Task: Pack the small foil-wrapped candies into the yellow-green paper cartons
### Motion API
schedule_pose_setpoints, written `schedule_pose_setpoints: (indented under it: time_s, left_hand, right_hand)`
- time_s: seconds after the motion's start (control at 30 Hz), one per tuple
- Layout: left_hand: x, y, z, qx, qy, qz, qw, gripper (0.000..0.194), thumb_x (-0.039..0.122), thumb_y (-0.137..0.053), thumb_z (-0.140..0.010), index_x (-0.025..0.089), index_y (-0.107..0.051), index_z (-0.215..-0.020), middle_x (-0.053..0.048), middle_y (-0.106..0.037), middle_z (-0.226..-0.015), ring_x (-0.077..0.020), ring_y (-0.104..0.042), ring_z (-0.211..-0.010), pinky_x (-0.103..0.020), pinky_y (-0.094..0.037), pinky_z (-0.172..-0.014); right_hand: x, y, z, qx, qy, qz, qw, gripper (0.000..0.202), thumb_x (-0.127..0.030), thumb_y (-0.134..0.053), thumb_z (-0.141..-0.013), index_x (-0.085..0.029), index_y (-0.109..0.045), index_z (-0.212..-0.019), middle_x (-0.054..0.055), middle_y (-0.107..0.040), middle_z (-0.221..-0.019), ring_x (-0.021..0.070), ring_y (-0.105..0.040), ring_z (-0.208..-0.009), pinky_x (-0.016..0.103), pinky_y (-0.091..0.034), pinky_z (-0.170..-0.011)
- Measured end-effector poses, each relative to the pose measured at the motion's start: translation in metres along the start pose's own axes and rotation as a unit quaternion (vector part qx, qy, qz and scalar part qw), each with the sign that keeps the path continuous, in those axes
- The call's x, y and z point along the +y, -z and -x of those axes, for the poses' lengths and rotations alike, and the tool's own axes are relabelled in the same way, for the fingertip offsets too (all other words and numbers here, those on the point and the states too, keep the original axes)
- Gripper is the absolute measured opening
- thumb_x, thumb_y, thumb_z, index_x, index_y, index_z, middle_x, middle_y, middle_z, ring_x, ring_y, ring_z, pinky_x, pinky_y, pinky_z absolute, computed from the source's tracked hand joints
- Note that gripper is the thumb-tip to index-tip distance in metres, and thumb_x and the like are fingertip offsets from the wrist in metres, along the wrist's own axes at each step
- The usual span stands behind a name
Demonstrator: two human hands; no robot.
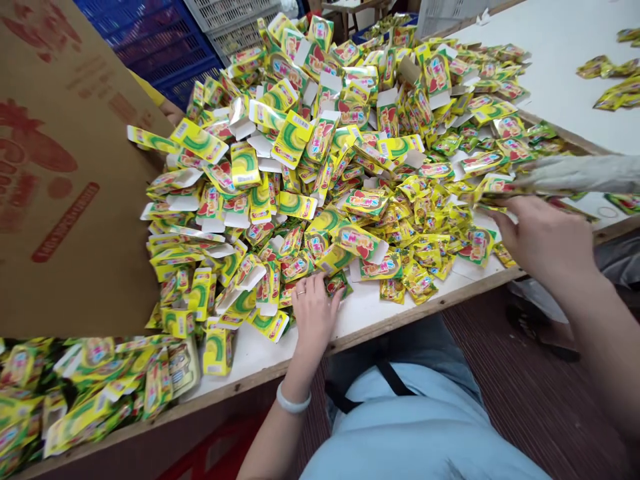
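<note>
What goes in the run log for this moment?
left hand on pile of yellow packets | right hand at pile edge | white table

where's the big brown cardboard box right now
In the head view the cardboard box stands at the far left on the white table, its red-printed side against the pile of yellow packets, left of the left hand.

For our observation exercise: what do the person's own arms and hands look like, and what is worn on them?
Both forearms are bare, with no sleeves or gloves showing. The left hand has a pale, smooth bangle round the wrist and a thin ring on one finger. The right hand shows no jewellery.
</note>
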State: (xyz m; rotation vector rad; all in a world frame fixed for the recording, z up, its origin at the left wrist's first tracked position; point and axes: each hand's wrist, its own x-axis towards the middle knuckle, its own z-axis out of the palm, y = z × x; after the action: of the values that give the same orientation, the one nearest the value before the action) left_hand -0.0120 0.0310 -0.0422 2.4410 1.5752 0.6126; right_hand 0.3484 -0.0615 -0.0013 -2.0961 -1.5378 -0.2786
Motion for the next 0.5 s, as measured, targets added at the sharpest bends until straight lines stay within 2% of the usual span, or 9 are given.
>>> schedule_pose_setpoints:
  time_s: [0.07,0.1,0.17,0.27,0.37,0.43,0.5]
  left_hand:
    - [-0.002,-0.005,-0.004,-0.023,0.016,-0.038,0.999,0.029,0.035,-0.067,-0.087,0.016,-0.065,-0.108,-0.017,-0.068,-0.107,-0.0391,-0.056,-0.109,-0.055,-0.041,-0.094]
    - [-0.003,-0.007,-0.004,-0.032,0.017,-0.052,0.998,0.026,0.033,-0.068,-0.086,0.017,-0.065,-0.106,-0.016,-0.068,-0.104,-0.0381,-0.056,-0.106,-0.054,-0.042,-0.092]
    - [-0.003,-0.01,-0.002,-0.043,0.012,-0.035,0.998,0.021,0.03,-0.069,-0.086,0.019,-0.066,-0.103,-0.013,-0.069,-0.1,-0.0356,-0.057,-0.102,-0.052,-0.042,-0.091]
    - [-0.005,-0.009,0.002,-0.037,0.013,0.073,0.997,0.015,0.029,-0.07,-0.085,0.02,-0.067,-0.095,-0.008,-0.066,-0.096,-0.0296,-0.058,-0.098,-0.046,-0.046,-0.089]
    - [-0.007,-0.004,0.003,-0.025,0.051,0.237,0.97,0.019,0.036,-0.07,-0.085,0.019,-0.066,-0.091,-0.005,-0.063,-0.093,-0.0209,-0.062,-0.085,-0.033,-0.051,-0.075]
    - [-0.009,-0.001,0.003,-0.015,0.086,0.305,0.948,0.024,0.04,-0.071,-0.084,0.018,-0.065,-0.09,-0.003,-0.063,-0.09,-0.0169,-0.062,-0.078,-0.027,-0.05,-0.066]
    - [-0.01,0.002,0.003,0.006,0.103,0.339,0.935,0.026,0.041,-0.074,-0.081,0.017,-0.064,-0.086,-0.004,-0.065,-0.092,-0.0154,-0.062,-0.078,-0.024,-0.05,-0.064]
  right_hand:
    - [0.014,-0.015,-0.001,-0.021,0.009,0.126,0.992,0.031,-0.04,-0.04,-0.104,-0.021,-0.064,-0.109,0.014,-0.068,-0.116,0.0213,-0.056,-0.07,0.032,-0.022,-0.055]
    - [0.014,-0.024,0.003,-0.043,0.02,0.15,0.988,0.032,-0.04,-0.04,-0.104,-0.02,-0.065,-0.105,0.014,-0.067,-0.12,0.0206,-0.056,-0.07,0.031,-0.02,-0.054]
    - [0.0,-0.041,0.021,-0.09,0.043,0.148,0.984,0.034,-0.043,-0.043,-0.102,-0.019,-0.065,-0.095,0.014,-0.068,-0.113,0.0209,-0.057,-0.072,0.03,-0.023,-0.053]
    - [-0.039,-0.056,0.05,-0.17,0.076,0.119,0.975,0.04,-0.054,-0.052,-0.096,-0.017,-0.064,-0.085,0.016,-0.068,-0.092,0.0273,-0.061,-0.082,0.03,-0.034,-0.057]
    - [-0.069,-0.058,0.062,-0.213,0.068,0.104,0.969,0.038,-0.054,-0.06,-0.091,-0.017,-0.061,-0.083,0.017,-0.067,-0.087,0.0332,-0.062,-0.089,0.034,-0.04,-0.06]
    - [-0.074,-0.055,0.058,-0.227,0.041,0.071,0.971,0.028,-0.045,-0.063,-0.091,-0.018,-0.059,-0.085,0.015,-0.069,-0.087,0.0328,-0.063,-0.088,0.034,-0.041,-0.059]
    - [-0.069,-0.05,0.051,-0.224,0.001,0.015,0.975,0.017,-0.035,-0.063,-0.091,-0.02,-0.057,-0.085,0.01,-0.067,-0.079,0.0294,-0.064,-0.078,0.032,-0.04,-0.057]
